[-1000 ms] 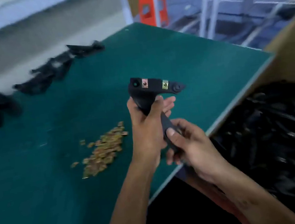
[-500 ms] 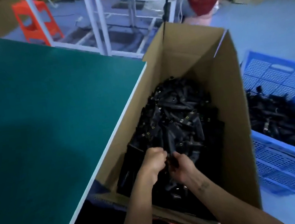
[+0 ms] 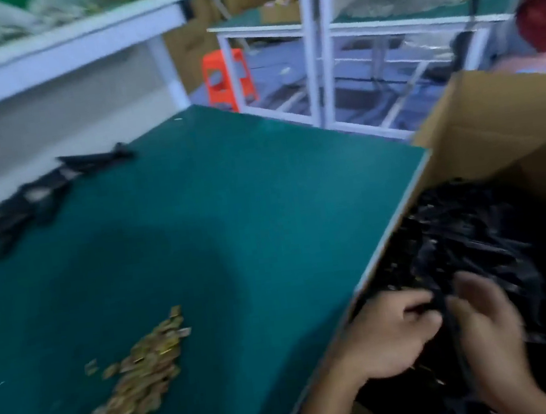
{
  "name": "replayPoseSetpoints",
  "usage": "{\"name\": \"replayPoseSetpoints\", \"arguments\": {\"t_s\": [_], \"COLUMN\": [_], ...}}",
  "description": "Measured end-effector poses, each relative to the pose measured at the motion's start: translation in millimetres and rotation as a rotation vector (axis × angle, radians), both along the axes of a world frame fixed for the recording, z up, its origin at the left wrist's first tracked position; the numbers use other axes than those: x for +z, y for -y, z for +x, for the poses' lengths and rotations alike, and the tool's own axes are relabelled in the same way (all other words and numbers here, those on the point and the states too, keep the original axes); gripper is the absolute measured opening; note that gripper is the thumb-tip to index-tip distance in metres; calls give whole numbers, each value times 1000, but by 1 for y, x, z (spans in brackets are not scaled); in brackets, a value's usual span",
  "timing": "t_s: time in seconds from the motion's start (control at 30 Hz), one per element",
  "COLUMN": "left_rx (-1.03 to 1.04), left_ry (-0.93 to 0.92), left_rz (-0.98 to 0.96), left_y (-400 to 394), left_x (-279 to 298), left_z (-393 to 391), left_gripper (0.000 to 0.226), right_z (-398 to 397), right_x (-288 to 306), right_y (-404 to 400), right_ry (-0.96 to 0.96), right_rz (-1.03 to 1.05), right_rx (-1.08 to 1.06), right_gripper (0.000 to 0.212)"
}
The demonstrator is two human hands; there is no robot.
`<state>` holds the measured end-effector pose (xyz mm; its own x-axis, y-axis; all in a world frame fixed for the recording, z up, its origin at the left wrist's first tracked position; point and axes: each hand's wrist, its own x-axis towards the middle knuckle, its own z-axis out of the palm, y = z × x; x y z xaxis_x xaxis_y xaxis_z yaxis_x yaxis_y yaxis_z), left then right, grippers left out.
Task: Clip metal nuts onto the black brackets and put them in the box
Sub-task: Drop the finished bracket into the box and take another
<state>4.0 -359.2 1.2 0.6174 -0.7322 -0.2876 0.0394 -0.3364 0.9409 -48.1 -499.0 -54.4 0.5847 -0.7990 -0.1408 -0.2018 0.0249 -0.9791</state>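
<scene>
Both my hands are low inside the open cardboard box (image 3: 496, 131), just above its heap of black brackets (image 3: 474, 233). My left hand (image 3: 393, 333) has its fingers curled beside a dark strip, and blur hides whether it grips it. My right hand (image 3: 484, 315) is smeared by motion, its fingers look loosely extended and nothing shows in them. A pile of gold metal nuts (image 3: 140, 371) lies on the green table (image 3: 233, 229) at the front left. Several loose black brackets (image 3: 33, 201) lie along the table's far left edge.
The box stands tight against the table's right edge. Beyond the table are an orange stool (image 3: 228, 78), white-framed benches (image 3: 322, 63) and a white shelf (image 3: 57, 54) at the upper left. A person in red (image 3: 545, 1) is at the upper right.
A second ago both hands held a bracket with nuts above the table. They then went down into the box. Since then the view has swung back left, showing the nuts and loose brackets again.
</scene>
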Motion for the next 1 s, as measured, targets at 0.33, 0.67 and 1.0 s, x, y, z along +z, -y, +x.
{"name": "replayPoseSetpoints", "arguments": {"t_s": [0.33, 0.67, 1.0], "left_rx": [1619, 1833, 1722], "left_ry": [545, 493, 510], "left_rz": [-328, -253, -109], "left_y": [-344, -433, -439], "left_x": [34, -1, -3], "left_z": [32, 15, 24], "left_gripper": [31, 17, 29], "right_z": [136, 320, 410], "right_x": [91, 82, 93], "right_y": [-169, -427, -547], "right_ry": [305, 2, -273], "right_rz": [-493, -1085, -1402], "right_rx": [1086, 1559, 1408], "right_gripper": [24, 56, 63]}}
